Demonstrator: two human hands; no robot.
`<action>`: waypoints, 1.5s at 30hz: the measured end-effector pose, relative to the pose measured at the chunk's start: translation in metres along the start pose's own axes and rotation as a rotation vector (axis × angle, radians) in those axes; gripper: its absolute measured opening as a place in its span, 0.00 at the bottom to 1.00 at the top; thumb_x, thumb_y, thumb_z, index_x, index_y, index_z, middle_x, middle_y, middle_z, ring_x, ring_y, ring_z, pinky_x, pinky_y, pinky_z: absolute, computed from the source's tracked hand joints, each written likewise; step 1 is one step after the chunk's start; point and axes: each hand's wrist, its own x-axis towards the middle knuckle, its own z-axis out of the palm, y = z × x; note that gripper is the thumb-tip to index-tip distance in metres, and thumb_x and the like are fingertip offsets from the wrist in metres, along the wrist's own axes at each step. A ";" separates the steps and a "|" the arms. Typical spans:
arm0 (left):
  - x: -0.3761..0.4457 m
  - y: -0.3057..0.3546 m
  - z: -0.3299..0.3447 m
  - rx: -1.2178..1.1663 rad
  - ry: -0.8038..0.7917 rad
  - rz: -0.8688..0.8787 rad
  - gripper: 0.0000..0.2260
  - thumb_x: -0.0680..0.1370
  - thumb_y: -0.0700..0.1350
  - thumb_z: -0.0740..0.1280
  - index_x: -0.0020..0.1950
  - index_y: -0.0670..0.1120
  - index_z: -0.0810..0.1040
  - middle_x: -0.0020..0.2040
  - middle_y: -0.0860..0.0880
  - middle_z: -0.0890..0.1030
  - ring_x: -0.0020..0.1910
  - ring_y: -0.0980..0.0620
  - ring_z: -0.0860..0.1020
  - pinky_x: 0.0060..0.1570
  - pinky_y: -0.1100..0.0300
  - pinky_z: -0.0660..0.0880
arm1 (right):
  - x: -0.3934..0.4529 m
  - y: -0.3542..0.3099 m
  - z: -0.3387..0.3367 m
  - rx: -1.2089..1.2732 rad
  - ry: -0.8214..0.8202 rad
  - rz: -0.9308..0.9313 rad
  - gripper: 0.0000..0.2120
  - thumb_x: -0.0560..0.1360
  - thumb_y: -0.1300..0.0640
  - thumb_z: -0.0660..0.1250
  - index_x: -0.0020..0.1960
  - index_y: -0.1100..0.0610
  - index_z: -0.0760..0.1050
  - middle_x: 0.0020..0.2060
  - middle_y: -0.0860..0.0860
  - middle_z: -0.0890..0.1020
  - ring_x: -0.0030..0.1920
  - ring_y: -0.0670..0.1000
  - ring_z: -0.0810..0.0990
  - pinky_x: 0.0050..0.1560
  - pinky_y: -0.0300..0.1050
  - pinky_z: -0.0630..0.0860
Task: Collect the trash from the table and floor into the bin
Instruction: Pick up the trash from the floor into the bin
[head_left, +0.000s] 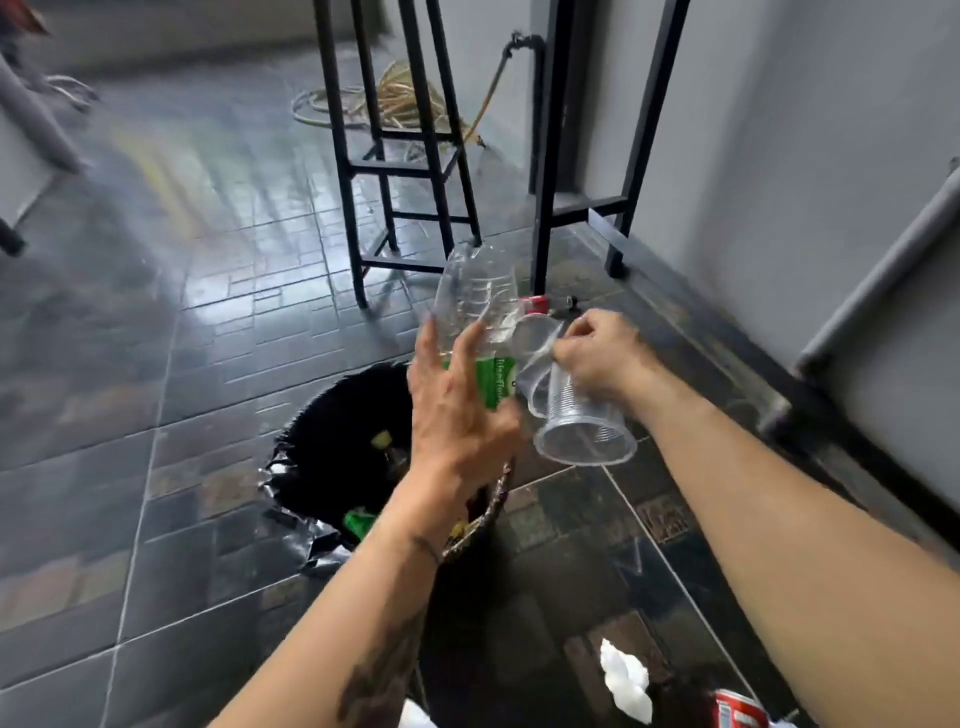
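Observation:
A bin lined with a black bag (332, 415) stands on the tiled floor below my hands, with several bits of trash inside. My left hand (457, 410) holds a clear plastic bottle with a green label (478, 296), bottom end up, above the bin's far rim. My right hand (597, 353) grips clear plastic cups (576, 421), mouth facing me, just right of the bottle. A crumpled white tissue (626, 680) and a red can (737, 714) lie on the floor at the bottom right. A small red item (537, 304) lies on the floor beyond the cups.
Black metal stools (410, 171) and a black table frame (587, 202) stand beyond the bin. A coiled hose (395, 104) lies behind them. A grey wall (779, 156) runs along the right. Open tiled floor spreads to the left.

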 end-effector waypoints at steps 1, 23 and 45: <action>-0.001 -0.012 -0.010 0.018 0.028 -0.026 0.35 0.72 0.50 0.70 0.78 0.57 0.63 0.83 0.46 0.47 0.81 0.44 0.50 0.78 0.50 0.50 | -0.002 -0.009 0.017 0.036 -0.047 0.019 0.04 0.73 0.52 0.67 0.45 0.53 0.76 0.43 0.52 0.81 0.40 0.51 0.77 0.34 0.42 0.67; -0.029 -0.138 -0.034 0.145 -0.086 -0.401 0.22 0.77 0.46 0.68 0.72 0.48 0.75 0.79 0.42 0.62 0.76 0.41 0.63 0.75 0.52 0.60 | -0.022 -0.018 0.137 0.104 -0.178 0.101 0.26 0.76 0.42 0.61 0.71 0.52 0.67 0.68 0.58 0.69 0.66 0.60 0.71 0.63 0.51 0.69; -0.089 0.021 0.178 -0.040 -0.503 0.271 0.19 0.73 0.39 0.62 0.60 0.51 0.82 0.58 0.52 0.81 0.55 0.45 0.81 0.53 0.50 0.78 | -0.126 0.275 -0.083 -0.196 -0.221 0.526 0.23 0.71 0.38 0.69 0.62 0.46 0.74 0.59 0.49 0.78 0.57 0.51 0.78 0.61 0.53 0.75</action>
